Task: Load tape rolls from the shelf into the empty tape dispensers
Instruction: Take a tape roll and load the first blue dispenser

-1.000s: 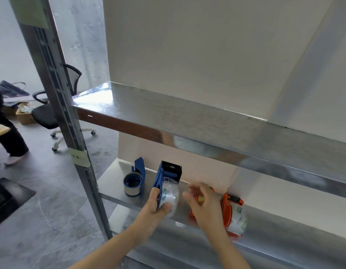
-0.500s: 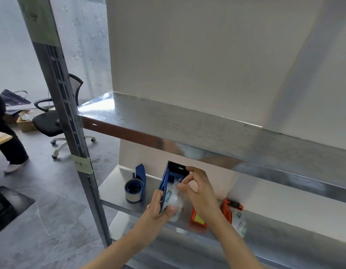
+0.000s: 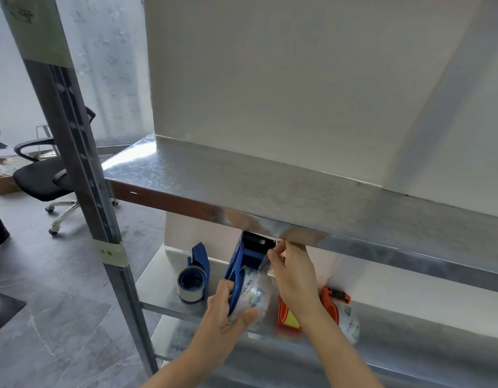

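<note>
My left hand [image 3: 227,315] grips a blue tape dispenser [image 3: 246,259] from below, with a clear tape roll [image 3: 256,295] seated in it. My right hand [image 3: 294,273] pinches the loose end of the tape [image 3: 263,266] and holds it up near the dispenser's serrated head, just under the upper shelf's edge. A second blue dispenser [image 3: 196,273] with a grey roll stands on the lower shelf [image 3: 155,275] to the left. An orange dispenser [image 3: 337,306] with a clear roll lies on the shelf to the right, partly hidden by my right wrist.
The metal upper shelf [image 3: 270,191] juts out right above my hands. A steel upright post [image 3: 83,175] stands at the left. Beyond it are a black office chair [image 3: 43,175] and a person's leg at the left edge. An orange and yellow piece [image 3: 288,317] lies under my right wrist.
My right hand has left the orange dispenser, taken the tape end and drawn it upward to the blue dispenser's head. The view has moved in closer.
</note>
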{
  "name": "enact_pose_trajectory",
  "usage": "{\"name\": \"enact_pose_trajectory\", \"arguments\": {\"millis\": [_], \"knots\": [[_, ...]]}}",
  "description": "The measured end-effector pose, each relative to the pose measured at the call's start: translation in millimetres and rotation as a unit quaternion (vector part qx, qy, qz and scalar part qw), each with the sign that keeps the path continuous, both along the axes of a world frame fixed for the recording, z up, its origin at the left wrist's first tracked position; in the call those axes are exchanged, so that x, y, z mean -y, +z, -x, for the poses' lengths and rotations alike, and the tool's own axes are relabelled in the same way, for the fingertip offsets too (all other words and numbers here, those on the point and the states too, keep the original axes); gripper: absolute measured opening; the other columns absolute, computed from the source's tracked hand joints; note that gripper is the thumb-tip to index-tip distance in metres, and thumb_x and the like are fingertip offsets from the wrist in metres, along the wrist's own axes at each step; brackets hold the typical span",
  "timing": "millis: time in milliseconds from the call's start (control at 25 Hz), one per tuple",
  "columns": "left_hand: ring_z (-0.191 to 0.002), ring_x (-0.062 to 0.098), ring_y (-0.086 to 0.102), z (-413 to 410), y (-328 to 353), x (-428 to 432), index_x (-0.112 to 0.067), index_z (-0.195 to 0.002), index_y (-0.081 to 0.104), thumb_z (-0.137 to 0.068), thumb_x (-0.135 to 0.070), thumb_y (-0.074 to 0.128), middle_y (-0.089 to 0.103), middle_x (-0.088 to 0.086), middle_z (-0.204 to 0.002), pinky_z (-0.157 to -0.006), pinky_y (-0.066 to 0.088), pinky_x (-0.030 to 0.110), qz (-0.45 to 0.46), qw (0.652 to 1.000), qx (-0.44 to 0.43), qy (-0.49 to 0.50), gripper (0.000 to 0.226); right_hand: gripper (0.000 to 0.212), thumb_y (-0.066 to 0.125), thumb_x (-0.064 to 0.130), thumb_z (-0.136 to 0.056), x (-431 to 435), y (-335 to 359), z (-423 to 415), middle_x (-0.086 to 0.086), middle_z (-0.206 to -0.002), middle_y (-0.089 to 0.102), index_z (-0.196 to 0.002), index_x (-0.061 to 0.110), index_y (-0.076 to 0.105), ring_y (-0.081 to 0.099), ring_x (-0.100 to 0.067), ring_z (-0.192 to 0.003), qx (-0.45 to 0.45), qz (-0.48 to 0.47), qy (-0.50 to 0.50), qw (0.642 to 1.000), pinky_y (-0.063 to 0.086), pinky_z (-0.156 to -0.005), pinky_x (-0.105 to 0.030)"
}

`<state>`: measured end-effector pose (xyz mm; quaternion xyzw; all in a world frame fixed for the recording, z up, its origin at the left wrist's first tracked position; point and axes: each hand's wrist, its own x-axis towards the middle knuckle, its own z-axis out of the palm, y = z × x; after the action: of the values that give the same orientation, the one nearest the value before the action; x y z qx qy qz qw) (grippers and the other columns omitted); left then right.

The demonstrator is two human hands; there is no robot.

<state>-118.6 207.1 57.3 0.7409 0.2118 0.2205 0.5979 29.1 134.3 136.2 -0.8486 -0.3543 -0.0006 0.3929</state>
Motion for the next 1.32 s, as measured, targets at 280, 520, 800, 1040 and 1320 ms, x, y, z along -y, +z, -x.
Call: {"name": "enact_pose_trajectory", "arguments": {"millis": [280,520,800,1040,1320], "knots": [[-0.084,0.021,0.051,7,8,-8,-0.039,-0.09,0.043,-0.061,-0.082,0.062,0.051,-0.002,-0.084,-0.074,0.044,0.028,-0.015,1.0,0.013,-0.012,0.055,0.025,0.045,0.021,-0.1,-8,7,-9,-0.009,-0.085,0.068,-0.087,0.009,0.062,0.062,-0.022,-0.078,0.019,0.086,0.001,0.996,0.039,-0.065,-0.029],[-0.079,0.018,0.053,22,4,-4,-0.032,-0.089,0.049,-0.063,-0.086,0.052,0.054,-0.013,-0.075,-0.066,0.043,0.022,-0.013,1.0,0.008,-0.019,0.06,0.019,0.045,0.029,-0.1,-3,3,-8,-0.004,-0.089,0.066,-0.09,0.016,0.055,0.06,-0.018,-0.081,0.084,0.113,0.031,0.99,0.048,-0.071,-0.032],[-0.089,0.023,0.057,33,9,-2,-0.03,-0.091,0.047,-0.046,-0.058,0.081,0.059,0.01,-0.094,-0.063,0.043,0.011,0.031,0.998,-0.042,-0.03,0.063,0.007,0.041,0.022,-0.1,-2,-4,-1,0.007,-0.109,0.066,-0.094,0.025,0.042,0.065,-0.012,-0.09,0.066,0.12,0.04,0.99,0.052,-0.074,-0.025],[-0.104,0.028,0.063,42,9,-17,-0.043,-0.098,0.051,-0.063,-0.062,0.076,0.068,0.009,-0.106,-0.09,0.054,0.049,0.06,0.997,0.001,-0.056,0.047,0.011,0.06,0.029,-0.092,5,-1,15,-0.001,-0.09,0.072,-0.092,0.019,0.059,0.069,-0.009,-0.079,-0.224,-0.147,-0.018,0.963,0.057,-0.066,-0.023],[-0.098,0.027,0.064,45,7,-26,-0.037,-0.096,0.049,-0.077,-0.039,0.076,0.054,0.001,-0.106,-0.083,0.058,0.039,-0.022,0.997,-0.019,-0.077,0.034,0.023,0.083,0.008,-0.071,6,1,24,-0.008,-0.081,0.068,-0.089,0.007,0.069,0.069,-0.015,-0.075,-0.382,-0.148,0.002,0.912,0.057,-0.068,-0.023]]}}
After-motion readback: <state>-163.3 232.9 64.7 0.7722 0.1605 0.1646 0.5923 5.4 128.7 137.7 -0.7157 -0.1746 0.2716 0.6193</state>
